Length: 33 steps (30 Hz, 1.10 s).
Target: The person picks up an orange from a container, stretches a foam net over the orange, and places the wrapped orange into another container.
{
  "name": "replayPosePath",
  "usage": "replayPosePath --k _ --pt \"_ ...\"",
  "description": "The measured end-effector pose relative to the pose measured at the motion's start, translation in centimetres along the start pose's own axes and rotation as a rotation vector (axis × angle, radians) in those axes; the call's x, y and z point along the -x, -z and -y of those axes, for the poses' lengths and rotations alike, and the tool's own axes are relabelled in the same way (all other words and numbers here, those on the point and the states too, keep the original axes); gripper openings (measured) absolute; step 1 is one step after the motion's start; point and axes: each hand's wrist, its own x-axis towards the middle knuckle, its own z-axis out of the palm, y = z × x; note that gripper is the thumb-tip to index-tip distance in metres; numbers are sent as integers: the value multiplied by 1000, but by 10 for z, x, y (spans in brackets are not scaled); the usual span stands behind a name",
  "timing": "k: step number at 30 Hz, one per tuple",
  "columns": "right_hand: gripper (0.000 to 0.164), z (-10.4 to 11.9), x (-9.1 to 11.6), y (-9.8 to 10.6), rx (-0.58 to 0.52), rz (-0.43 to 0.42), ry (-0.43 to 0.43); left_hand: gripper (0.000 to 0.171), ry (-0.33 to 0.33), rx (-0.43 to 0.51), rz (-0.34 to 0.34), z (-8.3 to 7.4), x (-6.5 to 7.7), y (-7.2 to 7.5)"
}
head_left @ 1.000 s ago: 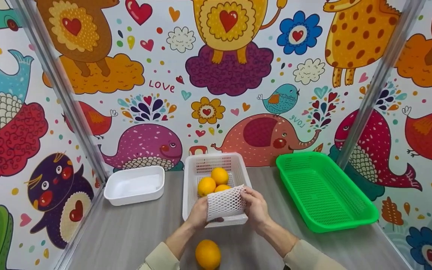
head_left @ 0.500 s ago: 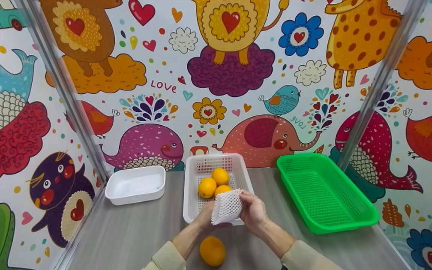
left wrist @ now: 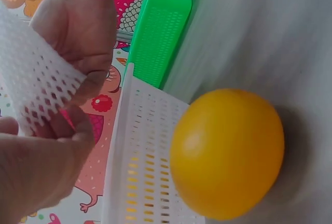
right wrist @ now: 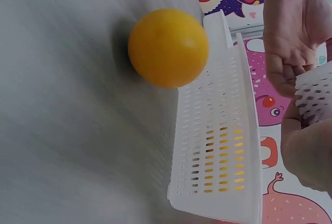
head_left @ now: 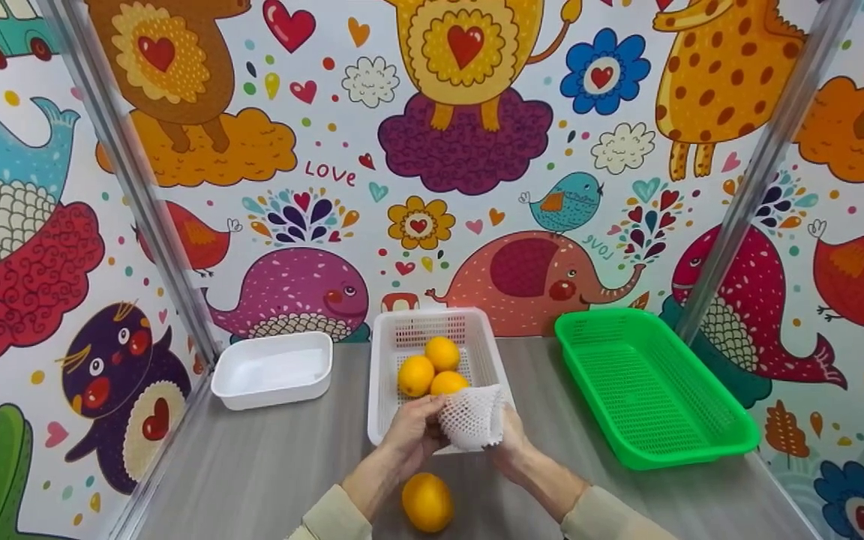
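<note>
A white foam fruit net (head_left: 471, 417) is held up in both hands over the near end of a white perforated basket (head_left: 381, 405). My left hand (head_left: 411, 435) pinches the net's left edge with its fingertips. On the other side my right hand (head_left: 513, 444) grips the net, its fingers mostly hidden behind the mesh in the head view. In the left wrist view the open rim of the net (left wrist: 52, 92) shows, with fingertips at it. Below the hands, an orange (head_left: 427, 502) lies on the table just in front of the basket. Several oranges (head_left: 442, 353) sit inside the basket.
At the back left stands a white tray (head_left: 273, 372). A long green perforated basket (head_left: 657, 390) lies slantwise on the right. Behind the grey table (head_left: 267, 465) rise walls with cartoon animals, framed by metal posts (head_left: 154, 225).
The foam net, first stretched flat between the hands, has turned and rounded out, shifting slightly right. The left hand has moved to its left edge, the right hand behind it.
</note>
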Motion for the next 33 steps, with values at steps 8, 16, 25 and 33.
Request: replayPosePath --k 8,16,25,33 --pt "22 -3 -4 -3 41 15 0 52 37 106 44 3 1 5" --pt "15 -7 -2 -6 46 -55 -11 51 58 -19 -52 7 9 9" --pt "19 -24 15 -2 85 -10 -103 44 95 -150 -107 17 24 23" --pt "20 -43 27 -3 147 23 -127 38 72 -276 -179 30 38 34"
